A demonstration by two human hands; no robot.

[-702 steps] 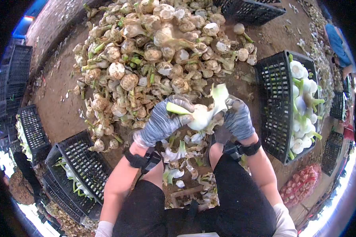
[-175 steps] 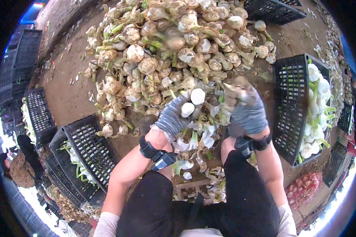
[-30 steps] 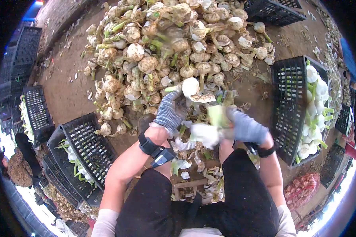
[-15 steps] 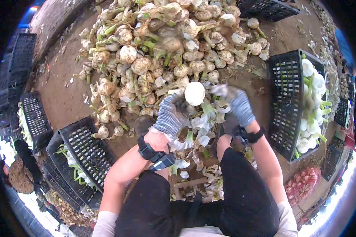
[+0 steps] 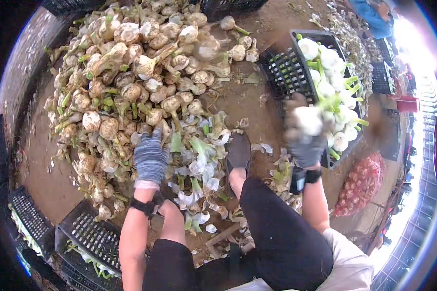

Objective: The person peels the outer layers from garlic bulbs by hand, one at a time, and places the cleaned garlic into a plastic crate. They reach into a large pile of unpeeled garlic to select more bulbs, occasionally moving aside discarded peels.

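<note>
So your right hand [image 5: 306,145]'s got a clean white garlic bulb [image 5: 308,121] in its blurry fingers, right by the black crate [image 5: 287,72]. Left hand [image 5: 151,157]'s at the dirty garlic pile [image 5: 126,92]; can't tell if those fingers are pinching anything.

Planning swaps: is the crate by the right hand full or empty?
Nearly full: white bulbs crowd the crate up to its rim.

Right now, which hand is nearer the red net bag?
Right. Right hand: holding a bulb by the crate just beyond the bag. Left hand: at the garlic pile, farther off to the left.
</note>
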